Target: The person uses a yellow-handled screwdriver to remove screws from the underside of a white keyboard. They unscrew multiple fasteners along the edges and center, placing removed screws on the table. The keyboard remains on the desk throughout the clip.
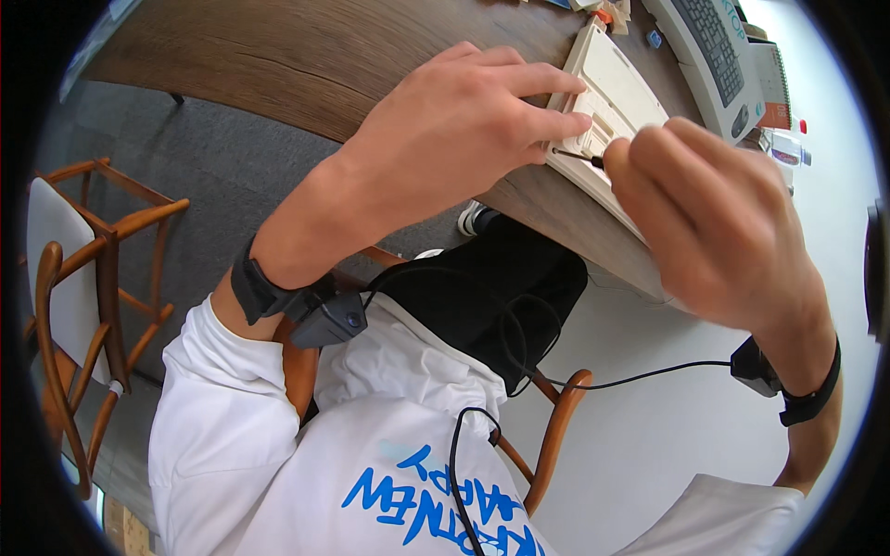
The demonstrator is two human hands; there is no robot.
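Observation:
A flat cream plastic case (614, 67), with recesses moulded into its face, lies at the wooden table's edge. Its lower right part is hidden behind my right hand. My left hand (464, 116) steadies it: two fingertips press on its face and the thumb is at the near edge. My right hand (709, 218) is closed around a small screwdriver (596, 161), whose handle is mostly covered by the fingers. The thin dark shaft points left, its tip at the case's near edge, close to my left thumb.
Beyond the case, a box (709, 60) with a keyboard pictured on it stands on the wooden table (269, 56). Past it are a spiral-bound calendar (772, 83) and a clear bottle (788, 150). A wooden chair (102, 250) stands at left. A black cable (649, 373) runs to my right wrist.

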